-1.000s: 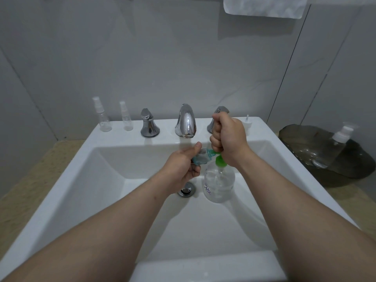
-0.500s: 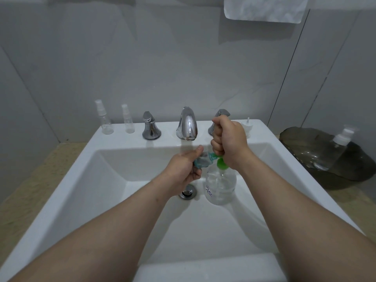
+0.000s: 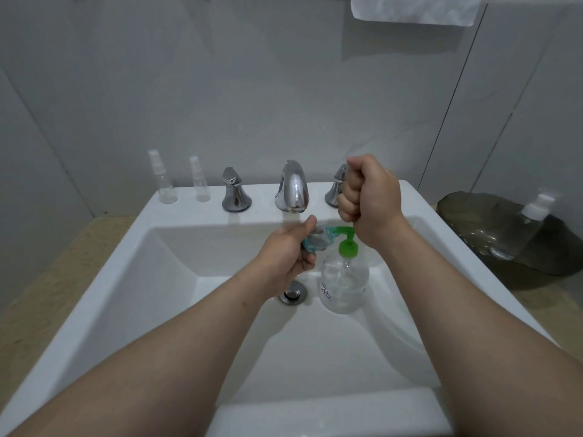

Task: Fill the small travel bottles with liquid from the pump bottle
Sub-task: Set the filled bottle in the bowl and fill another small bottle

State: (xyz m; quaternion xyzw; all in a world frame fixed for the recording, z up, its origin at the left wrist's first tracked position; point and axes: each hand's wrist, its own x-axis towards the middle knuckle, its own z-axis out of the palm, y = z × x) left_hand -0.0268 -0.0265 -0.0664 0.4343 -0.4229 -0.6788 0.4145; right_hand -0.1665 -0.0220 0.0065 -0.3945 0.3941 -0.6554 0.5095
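Note:
A clear pump bottle (image 3: 344, 279) with a green pump head (image 3: 343, 232) stands in the white sink basin (image 3: 176, 247) beside the drain. My left hand (image 3: 285, 252) holds a small teal-tinted travel bottle (image 3: 315, 241), tilted, with its mouth at the pump's nozzle. My right hand (image 3: 369, 197) is a closed fist; its underside sits on or just above the back of the pump head, and I cannot tell if they touch. Two small clear spray bottles (image 3: 162, 181) (image 3: 199, 181) stand upright on the sink's back ledge at the left.
A chrome faucet (image 3: 291, 187) and two chrome handles (image 3: 235, 192) (image 3: 336, 187) line the back ledge. The drain (image 3: 292, 293) lies under my left hand. To the right, a dark dish (image 3: 467, 209) holds a clear pump bottle (image 3: 523, 228) lying down. A white towel (image 3: 413, 9) hangs above.
My right fist has risen, and the green pump head has come up with it and now shows below the fist. My left hand keeps the travel bottle at the nozzle.

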